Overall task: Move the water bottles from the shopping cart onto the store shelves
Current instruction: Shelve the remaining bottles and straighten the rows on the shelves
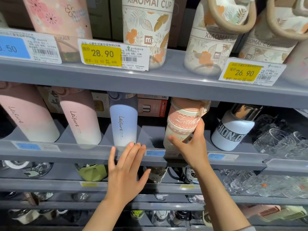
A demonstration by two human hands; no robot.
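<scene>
A pink and cream bottle marked "Little" stands tilted on the middle grey shelf, its cap just under the shelf above. My right hand grips its lower part, thumb on the left side and fingers round the right. My left hand rests with straight fingers on the shelf's front rail, fingertips just below a blue "Leisure" bottle. The shopping cart is out of view.
Two pink "Leisure" bottles stand to the left, a white bottle with a chrome cap to the right, then clear glasses. The upper shelf holds floral "XIAOMAI CUP" bottles. Lower shelves carry more cups and glassware.
</scene>
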